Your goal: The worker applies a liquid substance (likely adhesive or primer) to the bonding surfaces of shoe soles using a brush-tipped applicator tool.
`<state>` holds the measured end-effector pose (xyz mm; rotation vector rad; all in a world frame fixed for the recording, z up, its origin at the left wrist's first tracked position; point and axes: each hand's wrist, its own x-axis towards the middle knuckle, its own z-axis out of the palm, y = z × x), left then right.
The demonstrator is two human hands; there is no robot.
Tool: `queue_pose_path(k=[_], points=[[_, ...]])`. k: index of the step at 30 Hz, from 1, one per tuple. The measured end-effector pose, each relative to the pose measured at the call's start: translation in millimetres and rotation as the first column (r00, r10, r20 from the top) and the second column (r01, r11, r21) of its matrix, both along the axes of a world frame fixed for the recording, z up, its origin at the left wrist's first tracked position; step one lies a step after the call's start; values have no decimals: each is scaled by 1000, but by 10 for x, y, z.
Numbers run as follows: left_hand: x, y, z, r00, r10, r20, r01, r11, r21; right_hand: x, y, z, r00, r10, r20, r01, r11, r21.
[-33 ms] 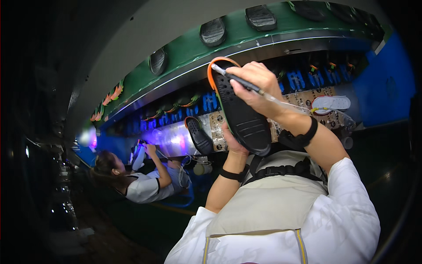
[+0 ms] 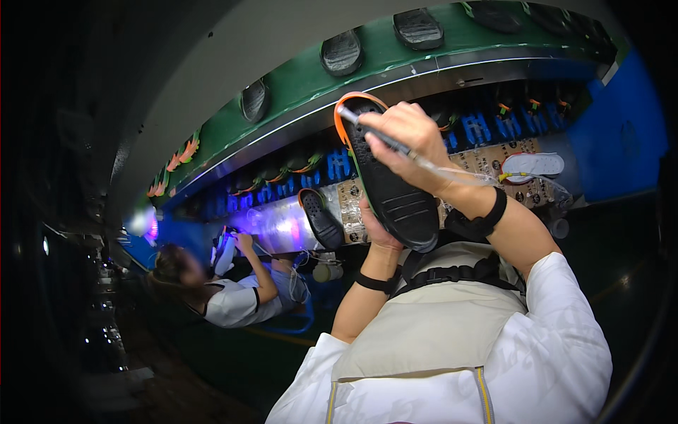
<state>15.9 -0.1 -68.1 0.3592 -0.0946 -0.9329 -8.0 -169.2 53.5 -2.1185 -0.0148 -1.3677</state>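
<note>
My left hand (image 2: 379,225) is wrapped around the near side of a black shoe sole (image 2: 397,185), holding it up and tilted. Small holes cover its far part and grooves cross its near part. An orange band (image 2: 340,127) loops around its far end. In my right hand (image 2: 413,145) is a dark pen-like brush (image 2: 385,138), pinched like a pencil, with a clear tube trailing from its back end. The brush's pale, blurred tip (image 2: 346,112) is over the far end of the sole, beside the orange band. Whether it touches the sole, I cannot tell.
A black sole (image 2: 321,218) lies on the bench at left, and a white sole with red edging (image 2: 532,167) at right. Behind runs a green conveyor belt (image 2: 296,71) carrying several black soles. Blue racks (image 2: 477,128) stand below it. A co-worker (image 2: 233,293) sits at left.
The brush tip is more blurred and has shifted slightly with my right hand. The sole has moved a little to the right and nearer. My left hand keeps its grip.
</note>
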Motion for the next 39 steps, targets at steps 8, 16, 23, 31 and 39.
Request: queue_pose_path(k=[8, 16, 23, 31, 39], points=[[104, 85, 49, 998, -52, -29, 46, 986, -159, -16, -14, -38, 976, 211, 47, -215, 969, 119], [171, 32, 129, 998, 51, -40, -53, 998, -47, -69, 42, 63, 904, 424, -50, -426, 905, -27], [146, 0, 180, 1000, 16, -17, -18, 985, -174, -108, 85, 81, 851, 482, -209, -513, 849, -131], [222, -22, 296, 995, 43, 96, -25, 983, -183, -220, 178, 90, 883, 395, -254, -459, 839, -291], [357, 61, 269, 991, 124, 40, -121, 990, -68, -365, 155, 148, 814, 462, -351, -543, 820, -180]])
